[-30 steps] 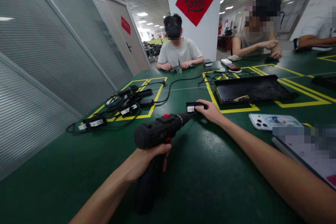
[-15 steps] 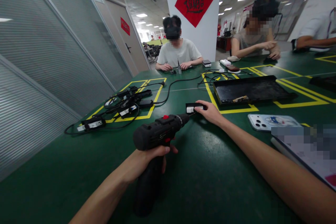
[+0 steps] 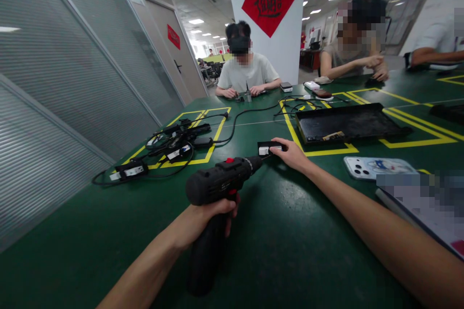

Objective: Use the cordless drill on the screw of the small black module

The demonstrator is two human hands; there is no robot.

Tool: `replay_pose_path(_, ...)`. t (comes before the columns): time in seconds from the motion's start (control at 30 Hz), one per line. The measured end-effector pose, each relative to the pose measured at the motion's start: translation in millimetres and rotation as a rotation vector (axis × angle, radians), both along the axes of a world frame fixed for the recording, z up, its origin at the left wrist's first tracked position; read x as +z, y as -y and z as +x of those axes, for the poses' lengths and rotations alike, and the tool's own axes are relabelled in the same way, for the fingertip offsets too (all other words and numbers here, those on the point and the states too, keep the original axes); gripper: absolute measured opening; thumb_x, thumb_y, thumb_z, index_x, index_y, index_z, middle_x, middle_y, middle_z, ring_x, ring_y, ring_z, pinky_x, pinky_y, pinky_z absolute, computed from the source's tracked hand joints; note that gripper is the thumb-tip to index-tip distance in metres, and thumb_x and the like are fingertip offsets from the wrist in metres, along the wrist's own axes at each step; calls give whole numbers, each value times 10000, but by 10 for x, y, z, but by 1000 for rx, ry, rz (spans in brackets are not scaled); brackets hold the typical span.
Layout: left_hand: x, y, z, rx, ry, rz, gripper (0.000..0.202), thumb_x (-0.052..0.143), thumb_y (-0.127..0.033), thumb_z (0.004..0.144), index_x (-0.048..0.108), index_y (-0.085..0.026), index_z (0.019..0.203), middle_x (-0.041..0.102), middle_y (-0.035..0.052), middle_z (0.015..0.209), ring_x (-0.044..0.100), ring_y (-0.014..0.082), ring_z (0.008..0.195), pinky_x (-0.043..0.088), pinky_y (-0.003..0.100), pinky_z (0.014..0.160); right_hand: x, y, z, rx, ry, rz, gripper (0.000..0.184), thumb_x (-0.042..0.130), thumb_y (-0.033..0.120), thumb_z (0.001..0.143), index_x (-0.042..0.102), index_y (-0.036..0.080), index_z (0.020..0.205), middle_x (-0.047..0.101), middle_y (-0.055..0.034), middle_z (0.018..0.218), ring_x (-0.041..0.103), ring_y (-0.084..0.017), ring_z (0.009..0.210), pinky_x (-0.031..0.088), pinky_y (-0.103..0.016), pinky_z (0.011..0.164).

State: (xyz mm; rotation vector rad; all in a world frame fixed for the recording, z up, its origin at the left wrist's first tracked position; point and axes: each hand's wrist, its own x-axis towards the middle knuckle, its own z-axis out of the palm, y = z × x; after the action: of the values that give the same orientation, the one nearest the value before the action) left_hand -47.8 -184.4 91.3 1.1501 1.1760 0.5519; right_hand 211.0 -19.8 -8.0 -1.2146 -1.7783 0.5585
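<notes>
A black cordless drill [image 3: 213, 183] with red buttons is gripped in my left hand [image 3: 215, 212], its fingers wrapped around the handle. The drill points away to the right, and its thin bit reaches the near side of a small black box [image 3: 266, 149] with a white label. Whether the bit touches the box or a screw, I cannot tell. My right hand [image 3: 293, 155] pinches that box at its right end against the table. The fingers hide part of the box.
Black adapters and cables [image 3: 181, 142] lie tangled at left. A black tray [image 3: 348, 123] holding a small brownish piece is at right, beyond a phone [image 3: 377, 168] and a flat pale object [image 3: 416, 212]. Two people [image 3: 246, 75] [image 3: 355, 60] sit across the green table [image 3: 275, 251].
My left index finger has drawn in toward the drill's trigger. The drill and box stay nearly in place, with only a slight shift of the whole view.
</notes>
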Motion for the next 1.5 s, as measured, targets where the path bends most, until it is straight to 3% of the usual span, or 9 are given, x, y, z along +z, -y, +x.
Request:
replay_pose_path(0.27,-3,-4,12,14,-8,26,170,562,-285,791,556,-146,889,564,0,720,559,133,554,438,272,550,5,-1,-4,5,-4,-28,430,577,446,784,631,209,1139,667,-48,927,595,-194,824,454,-348,817)
replay_pose_path(0.57,65,11,28,-24,-43,12,326,553,-343,805,555,-156,1071,599,37,863,564,139,564,433,297,567,13,13,4,1,-17,-27,440,582,451,778,636,203,1137,671,-48,900,600,-202,826,459,-350,809)
replay_pose_path(0.93,-8,-16,23,-3,-25,29,205,558,-319,795,547,-137,890,554,2,710,547,137,537,421,278,537,32,15,-11,12,-7,-24,421,577,434,787,633,204,1135,670,-49,965,598,-187,819,460,-335,803)
replay_pose_path(1.23,66,7,28,5,-10,8,291,564,-352,794,544,-165,1015,595,22,824,563,137,554,429,289,557,23,23,-2,7,-3,-23,422,574,445,788,629,213,1136,670,-45,954,606,-194,826,466,-340,809)
replay_pose_path(1.5,12,5,46,55,-24,22,241,575,-343,756,566,-146,895,574,5,712,551,136,518,429,281,527,17,16,-4,5,-1,-23,409,575,437,790,632,219,1131,672,-49,991,613,-199,844,471,-338,803)
